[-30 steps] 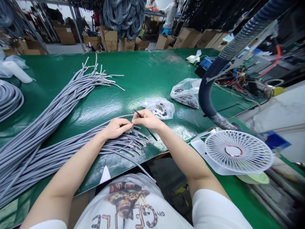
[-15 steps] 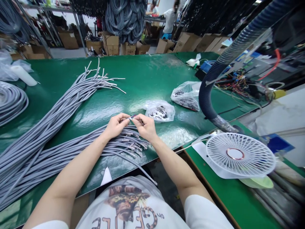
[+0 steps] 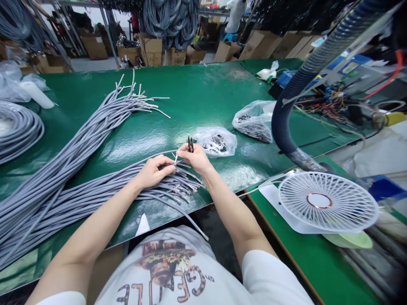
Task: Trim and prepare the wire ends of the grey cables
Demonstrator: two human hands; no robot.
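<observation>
grey cable end [image 3: 176, 162] pinched between both hands' fingers [image 3: 168, 167].

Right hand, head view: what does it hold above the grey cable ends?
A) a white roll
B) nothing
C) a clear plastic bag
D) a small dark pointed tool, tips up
D: the right hand pinches a small dark pointed tool, its tips sticking up above the fingers, next to the left hand resting on the stripped ends of the grey cable bundle.

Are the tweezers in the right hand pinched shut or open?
Shut: the tweezers stick up from the right hand, dark tips together.
</observation>
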